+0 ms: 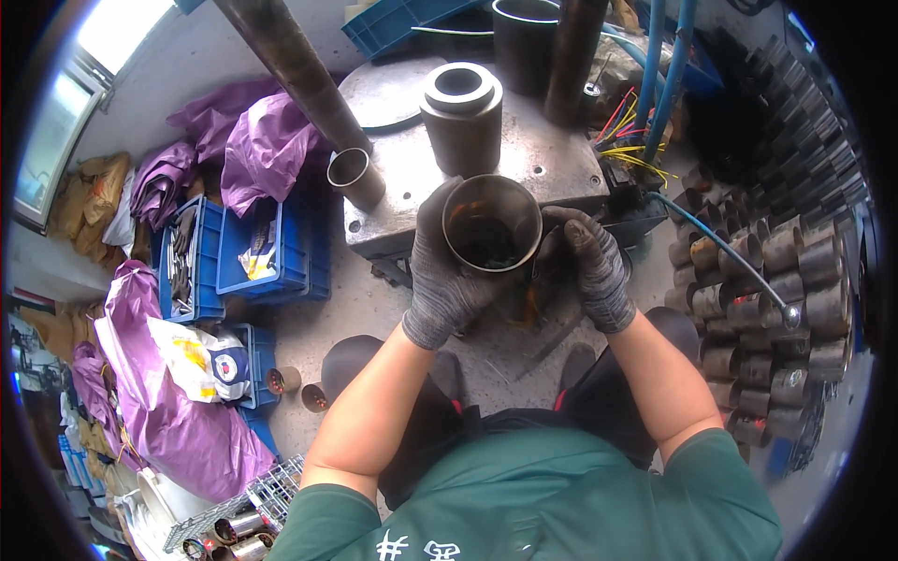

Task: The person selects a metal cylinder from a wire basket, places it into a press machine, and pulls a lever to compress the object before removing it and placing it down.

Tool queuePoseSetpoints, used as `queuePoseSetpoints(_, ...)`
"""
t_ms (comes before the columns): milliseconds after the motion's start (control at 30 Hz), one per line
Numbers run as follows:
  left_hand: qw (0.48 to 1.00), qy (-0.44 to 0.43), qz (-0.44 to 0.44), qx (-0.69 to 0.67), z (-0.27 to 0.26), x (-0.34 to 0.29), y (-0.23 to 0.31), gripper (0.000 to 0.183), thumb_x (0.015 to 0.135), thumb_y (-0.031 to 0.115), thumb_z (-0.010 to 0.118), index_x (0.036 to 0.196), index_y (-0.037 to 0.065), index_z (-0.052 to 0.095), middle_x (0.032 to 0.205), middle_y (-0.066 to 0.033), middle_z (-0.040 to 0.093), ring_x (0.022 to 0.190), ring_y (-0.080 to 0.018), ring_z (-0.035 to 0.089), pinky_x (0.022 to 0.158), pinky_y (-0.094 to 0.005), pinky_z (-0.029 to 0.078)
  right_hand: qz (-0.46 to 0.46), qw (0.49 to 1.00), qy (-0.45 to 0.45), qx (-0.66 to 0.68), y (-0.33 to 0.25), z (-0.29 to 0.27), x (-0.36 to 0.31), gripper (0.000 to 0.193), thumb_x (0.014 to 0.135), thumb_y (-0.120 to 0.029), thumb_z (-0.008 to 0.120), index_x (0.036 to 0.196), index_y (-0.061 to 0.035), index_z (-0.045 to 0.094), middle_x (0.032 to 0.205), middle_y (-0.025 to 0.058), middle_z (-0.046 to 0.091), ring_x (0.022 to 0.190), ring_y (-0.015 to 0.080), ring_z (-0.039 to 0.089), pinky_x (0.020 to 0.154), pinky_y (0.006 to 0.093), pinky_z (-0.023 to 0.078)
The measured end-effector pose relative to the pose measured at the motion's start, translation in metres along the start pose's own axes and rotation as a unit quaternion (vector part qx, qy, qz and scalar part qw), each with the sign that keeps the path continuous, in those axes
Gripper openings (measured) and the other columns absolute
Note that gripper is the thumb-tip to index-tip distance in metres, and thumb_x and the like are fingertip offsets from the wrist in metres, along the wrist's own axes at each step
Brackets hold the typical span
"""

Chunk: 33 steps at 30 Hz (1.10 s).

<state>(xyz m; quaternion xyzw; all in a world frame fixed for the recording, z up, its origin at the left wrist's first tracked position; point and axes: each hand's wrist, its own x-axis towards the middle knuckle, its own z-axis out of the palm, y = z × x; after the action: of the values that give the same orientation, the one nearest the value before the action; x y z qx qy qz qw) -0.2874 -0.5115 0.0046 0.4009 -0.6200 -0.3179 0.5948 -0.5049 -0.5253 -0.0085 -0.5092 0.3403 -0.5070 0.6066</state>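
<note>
Cradling a steel sleeve (492, 224) before the press table (561, 164), the gloved left hand (449, 271) wraps it; the right hand (591, 266) curls loosely beside it. A firm, level grip would steady it best.

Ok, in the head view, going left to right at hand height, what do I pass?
Blue crates → left hand → metal sleeve held in it → right hand → stacked metal sleeves.
</note>
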Motion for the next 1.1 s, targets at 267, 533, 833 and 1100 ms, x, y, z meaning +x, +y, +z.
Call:
queuePoseSetpoints(267, 0.993, -0.068, 0.087, 0.044, 0.013, -0.006, 0.001, 0.104, 0.065, 0.009, 0.098, 0.15, 0.008, 0.038, 0.138, -0.0155, 0.059, 0.128, -0.0275, 0.062, 0.108, -0.0415, 0.053, -0.002, 0.999, -0.031, 0.028, -0.01, -0.004, -0.009, 0.055, 0.105, -0.046, 0.064, 0.135, -0.0003, 0.064, 0.125, 0.0051, 0.071, 0.116, 0.0118, 0.062, 0.107, 0.0301, 0.047)
queuePoseSetpoints(533, 0.996, -0.081, 0.003, -0.039, 0.018, -0.011, -0.006, 0.113, 0.063, 0.008, 0.098, 0.156, 0.012, 0.035, 0.145, -0.0145, 0.056, 0.134, -0.0294, 0.058, 0.113, -0.0436, 0.051, 0.025, 0.999, -0.029, 0.015, -0.013, -0.008, -0.009, 0.043, 0.106, -0.039, 0.065, 0.128, -0.0022, 0.069, 0.113, 0.0006, 0.072, 0.107, 0.0075, 0.06, 0.1, 0.0263, 0.047)
queuePoseSetpoints(833, 0.965, -0.14, 0.156, 0.158, 0.014, -0.007, -0.014, 0.112, 0.062, 0.015, 0.099, 0.156, 0.014, 0.039, 0.144, -0.0168, 0.055, 0.131, -0.0347, 0.059, 0.109, -0.0462, 0.052, 0.077, 0.99, -0.083, -0.088, 0.008, -0.029, -0.001, 0.045, 0.101, -0.024, 0.068, 0.138, -0.0008, 0.061, 0.109, 0.0056, 0.072, 0.1, 0.013, 0.065, 0.09, 0.03, 0.055)
queuePoseSetpoints(1100, 0.942, -0.272, 0.038, 0.193, 0.027, -0.01, -0.033, 0.099, 0.068, 0.021, 0.093, 0.153, 0.01, 0.045, 0.141, -0.0201, 0.059, 0.13, -0.0396, 0.058, 0.112, -0.0474, 0.048, 0.099, 0.886, -0.136, -0.432, -0.003, -0.063, 0.005, 0.05, 0.093, -0.012, 0.058, 0.143, -0.0047, 0.06, 0.13, 0.0173, 0.071, 0.122, 0.0271, 0.067, 0.107, 0.0388, 0.051)
